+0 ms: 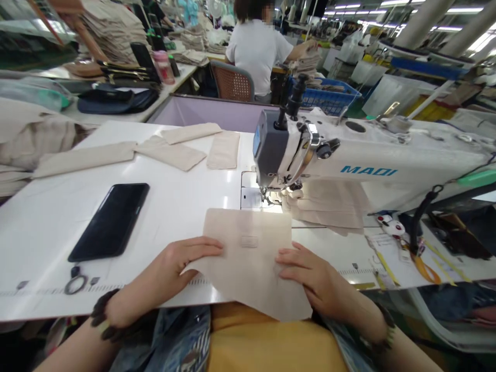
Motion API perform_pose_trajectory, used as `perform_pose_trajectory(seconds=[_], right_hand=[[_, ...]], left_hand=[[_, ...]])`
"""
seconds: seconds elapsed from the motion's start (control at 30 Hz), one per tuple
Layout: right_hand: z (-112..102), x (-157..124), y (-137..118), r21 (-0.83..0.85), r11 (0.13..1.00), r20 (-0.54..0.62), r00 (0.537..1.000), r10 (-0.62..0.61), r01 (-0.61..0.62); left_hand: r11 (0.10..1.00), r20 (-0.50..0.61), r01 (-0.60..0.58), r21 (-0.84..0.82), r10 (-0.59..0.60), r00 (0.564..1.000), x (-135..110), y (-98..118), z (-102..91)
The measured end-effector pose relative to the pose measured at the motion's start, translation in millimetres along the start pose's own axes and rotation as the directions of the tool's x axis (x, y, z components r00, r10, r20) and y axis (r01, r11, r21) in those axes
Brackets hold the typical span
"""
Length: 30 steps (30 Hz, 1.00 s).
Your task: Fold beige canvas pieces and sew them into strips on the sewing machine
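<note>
A beige fabric piece with a small sewn label lies on the white table in front of the sewing machine, its near edge hanging over the table's front. My left hand grips the piece's left edge, fingers curled round it. At the right edge, my right hand rests on the cloth with its fingers bent and pressed together. The needle area is just beyond the fabric's far edge.
A black phone lies left of the fabric, with a small ring and bits near the front edge. Several beige strips lie at the back. More beige pieces sit under the machine arm. A person in white sits ahead.
</note>
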State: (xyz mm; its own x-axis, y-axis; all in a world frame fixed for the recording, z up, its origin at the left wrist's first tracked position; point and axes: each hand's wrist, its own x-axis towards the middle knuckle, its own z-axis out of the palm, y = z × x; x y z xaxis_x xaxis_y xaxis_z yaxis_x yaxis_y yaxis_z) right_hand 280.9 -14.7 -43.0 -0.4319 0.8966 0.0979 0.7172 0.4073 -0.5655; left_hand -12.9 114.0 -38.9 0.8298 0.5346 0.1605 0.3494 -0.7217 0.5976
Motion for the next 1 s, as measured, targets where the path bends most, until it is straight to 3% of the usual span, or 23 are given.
perform_pose_trajectory(seconds=[0.07,0.13,0.3,0.4,0.57,0.63,0.83,1.0], right_hand=[[2.8,12.4,0.4,0.165,0.985,-0.138,0.988,0.064,-0.041],[5.9,23.8,1.4,0.287,0.948,-0.231,0.95,0.211,-0.141],[19.1,39.5,5.5,0.463,0.835,-0.287,0.841,0.459,-0.298],[24.4,42.0,9.0,0.361,0.879,-0.366,0.82,0.44,-0.311],[23.2,46.8,13.0,0.11,0.957,-0.346,0.893,0.289,-0.267],[23.2,48.7,12.3,0.051,0.963,-0.375,0.888,0.265,-0.266],[23.6,52.0,7.7,-0.075,0.964,-0.378,0.902,0.208,-0.254],[22.2,52.5,9.5,-0.154,0.959,-0.384,0.909,0.164,-0.238]], left_hand=[[0.998,-0.023,0.068,0.014,-0.068,0.997,-2.8,-0.2,-0.4],[0.986,-0.068,0.167,0.013,-0.165,0.984,-3.9,0.6,-0.7],[0.905,-0.151,0.426,-0.007,-0.422,0.894,0.6,3.2,3.7],[0.849,-0.182,0.527,0.03,-0.514,0.838,5.0,1.8,8.2],[0.791,-0.281,0.611,0.02,-0.582,0.763,4.3,-3.6,15.7],[0.81,-0.328,0.586,0.01,-0.551,0.767,0.2,-4.9,19.1],[0.931,-0.381,0.35,0.108,-0.286,0.879,-7.7,-5.4,25.3],[0.911,-0.367,0.395,0.121,-0.329,0.87,-4.5,-6.4,25.3]])
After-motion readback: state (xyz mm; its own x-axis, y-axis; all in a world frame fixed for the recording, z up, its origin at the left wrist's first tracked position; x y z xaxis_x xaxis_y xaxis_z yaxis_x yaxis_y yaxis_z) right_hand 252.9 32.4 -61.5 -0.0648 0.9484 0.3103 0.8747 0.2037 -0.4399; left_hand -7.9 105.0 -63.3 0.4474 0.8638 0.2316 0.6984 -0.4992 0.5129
